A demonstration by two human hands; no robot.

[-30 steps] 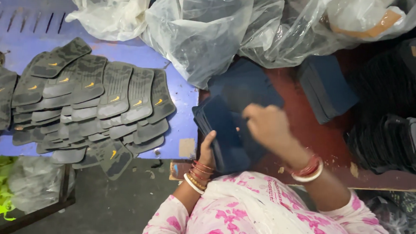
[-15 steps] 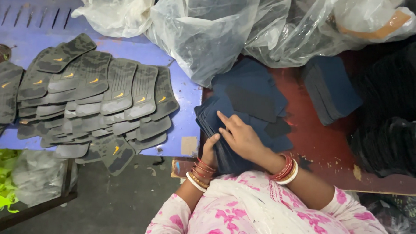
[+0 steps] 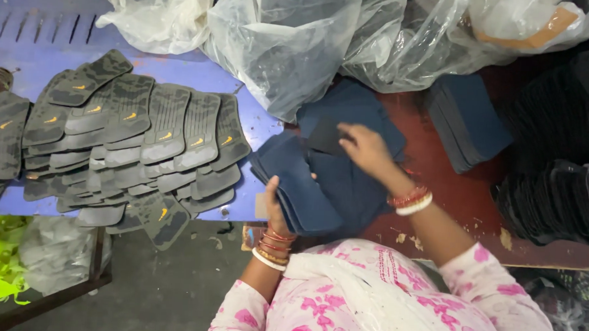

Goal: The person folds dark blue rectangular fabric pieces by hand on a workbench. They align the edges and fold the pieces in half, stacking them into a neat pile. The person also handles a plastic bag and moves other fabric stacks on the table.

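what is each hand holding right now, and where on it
The left hand grips a stack of dark blue pieces at its near edge. The right hand rests on loose blue pieces; a grip cannot be told.

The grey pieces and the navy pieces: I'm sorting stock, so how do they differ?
The grey pieces are ribbed with small yellow marks; the navy pieces look plain. The grey ones lie fanned in overlapping rows on the blue table, untouched; the navy ones sit on the red surface under the left hand and right hand. Both are flat, stacked pieces.
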